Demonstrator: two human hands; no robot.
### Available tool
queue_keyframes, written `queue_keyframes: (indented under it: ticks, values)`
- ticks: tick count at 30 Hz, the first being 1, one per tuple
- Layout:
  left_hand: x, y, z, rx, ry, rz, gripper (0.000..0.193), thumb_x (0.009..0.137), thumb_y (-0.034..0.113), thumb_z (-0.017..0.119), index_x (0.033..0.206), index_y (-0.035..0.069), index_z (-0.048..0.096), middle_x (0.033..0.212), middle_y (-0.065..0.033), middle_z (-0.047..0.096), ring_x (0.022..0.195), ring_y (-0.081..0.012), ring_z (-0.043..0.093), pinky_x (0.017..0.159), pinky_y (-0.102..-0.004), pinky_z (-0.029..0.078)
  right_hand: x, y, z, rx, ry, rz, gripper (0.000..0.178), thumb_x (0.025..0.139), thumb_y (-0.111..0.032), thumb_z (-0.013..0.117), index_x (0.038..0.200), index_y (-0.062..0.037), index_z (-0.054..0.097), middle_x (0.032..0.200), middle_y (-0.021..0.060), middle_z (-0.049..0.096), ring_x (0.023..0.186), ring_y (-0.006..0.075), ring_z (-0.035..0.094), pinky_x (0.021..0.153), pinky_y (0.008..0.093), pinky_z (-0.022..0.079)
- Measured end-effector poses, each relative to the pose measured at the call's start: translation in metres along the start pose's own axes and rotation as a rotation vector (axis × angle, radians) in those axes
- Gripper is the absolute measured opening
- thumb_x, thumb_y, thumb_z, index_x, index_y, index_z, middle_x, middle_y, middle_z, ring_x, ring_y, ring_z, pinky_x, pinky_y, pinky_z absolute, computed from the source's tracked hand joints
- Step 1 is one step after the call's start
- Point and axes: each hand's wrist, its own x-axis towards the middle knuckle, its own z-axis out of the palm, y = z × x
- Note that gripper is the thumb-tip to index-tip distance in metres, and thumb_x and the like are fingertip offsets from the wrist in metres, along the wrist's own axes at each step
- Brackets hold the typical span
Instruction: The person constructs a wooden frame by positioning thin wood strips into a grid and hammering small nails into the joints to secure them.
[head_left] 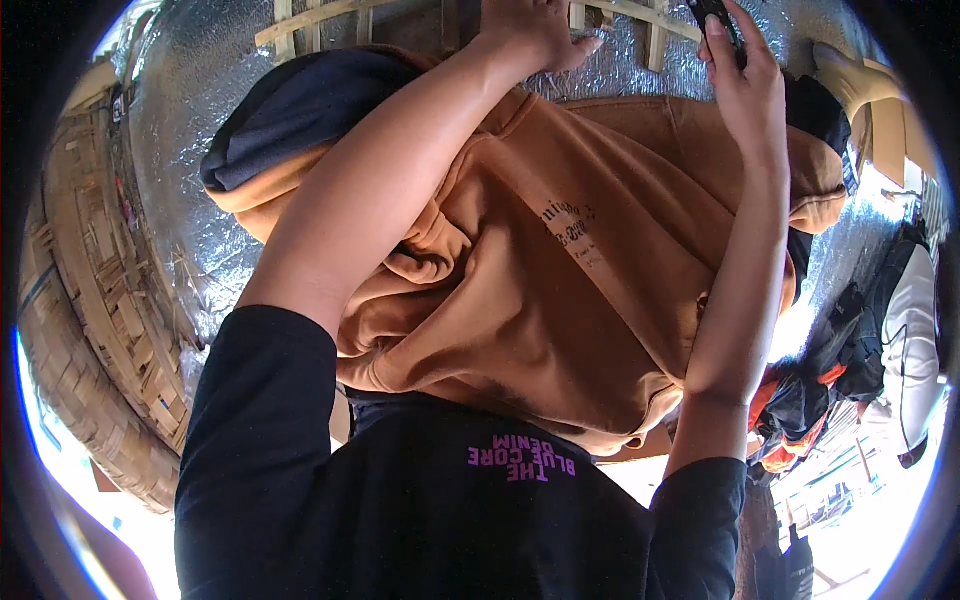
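My left hand is at the top edge, over the wooden strips. Its thumb sticks out to the right, and the other fingers are mostly cut off by the picture's edge. At the upper right my right hand is closed round a slim black handheld object, whose kind I cannot make out. Beneath both forearms a brown sweatshirt with dark print lies in folds across my lap. Dark navy cloth bulges out beside it on the left.
A crinkled silvery foil sheet spreads beneath and around the cloth. Along the left stands a woven bamboo wall. Black and orange cloth is heaped at the right, close to a pale grey rounded thing.
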Motion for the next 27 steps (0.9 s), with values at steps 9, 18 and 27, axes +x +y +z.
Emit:
queue_keyframes:
  ticks: [9,18,27]
  values:
    - [0.001,-0.001,0.009,-0.014,0.012,0.006,0.092,0.098,0.066,0.036,0.161,0.005,0.009,0.169,-0.0135,0.001,0.155,-0.0375,-0.003,0.118,-0.0685,-0.002,-0.010,-0.005,0.003,-0.308,0.083,-0.019,0.039,0.102,-0.034,0.056,0.128,-0.0049,0.058,0.089,0.0238,0.071,0.089,0.0441,0.070,0.071,0.0489,0.057]
    - [0.001,0.000,-0.004,0.013,-0.070,0.037,0.093,0.099,0.064,0.036,0.160,0.002,0.004,0.168,-0.0162,0.001,0.154,-0.0397,-0.001,0.118,-0.0687,-0.003,-0.031,0.019,0.031,-0.416,-0.234,0.127,0.038,0.101,-0.029,0.054,0.124,-0.0003,0.044,0.092,0.0375,0.065,0.084,0.0540,0.065,0.070,0.0606,0.055]
    - [0.000,0.004,-0.001,-0.018,-0.049,0.038,0.096,0.098,0.070,0.034,0.160,0.002,0.008,0.168,-0.0165,0.002,0.154,-0.0396,0.000,0.117,-0.0702,-0.002,-0.030,0.015,0.030,-0.553,-0.297,0.166,0.040,0.100,-0.028,0.055,0.131,-0.0031,0.046,0.091,0.0337,0.067,0.084,0.0518,0.067,0.071,0.0564,0.058]
